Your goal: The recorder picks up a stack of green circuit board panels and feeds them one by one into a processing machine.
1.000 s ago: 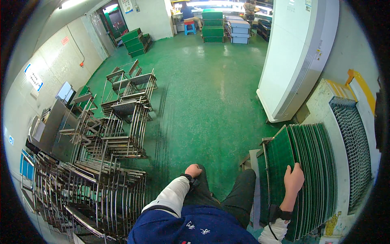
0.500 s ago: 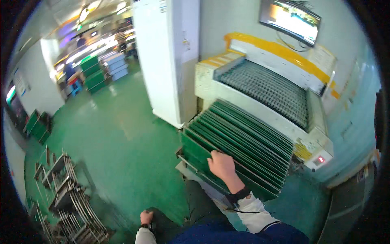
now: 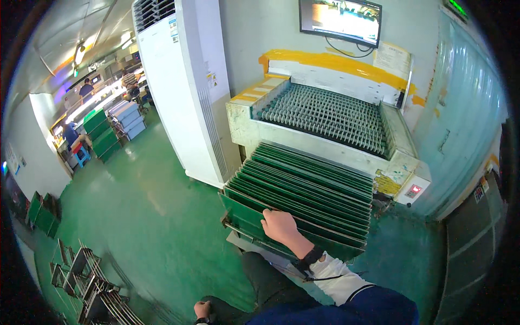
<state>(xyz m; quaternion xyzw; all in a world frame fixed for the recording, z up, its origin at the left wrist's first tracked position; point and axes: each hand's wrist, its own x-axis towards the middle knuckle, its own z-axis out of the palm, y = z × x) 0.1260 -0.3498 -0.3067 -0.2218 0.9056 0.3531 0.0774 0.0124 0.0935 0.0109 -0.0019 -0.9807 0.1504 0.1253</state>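
My right hand (image 3: pixel 280 225) is closed over the top edge of the nearest green board (image 3: pixel 244 213), its thumb side toward the left. This flat panel, which looks like a circuit board, leans at the front of a row of several upright green boards (image 3: pixel 303 176). They stand close together in a low rack (image 3: pixel 244 232), mostly hidden by the boards. Low in the picture, my left hand (image 3: pixel 202 309) is curled shut beside my knee, with nothing visible in it.
Behind the boards stands a roller conveyor machine (image 3: pixel 330 116). A tall white air conditioner (image 3: pixel 176 97) rises left of it. Metal racks (image 3: pixel 95 284) stand on the floor at lower left. Green bins (image 3: pixel 100 135) and seated people are farther back. A plastic curtain (image 3: pixel 460 108) hangs at right.
My view has turned, so the machine and boards sit farther left in the picture. My right hand stays on the front board's edge, and my left hand stays low by my knee.
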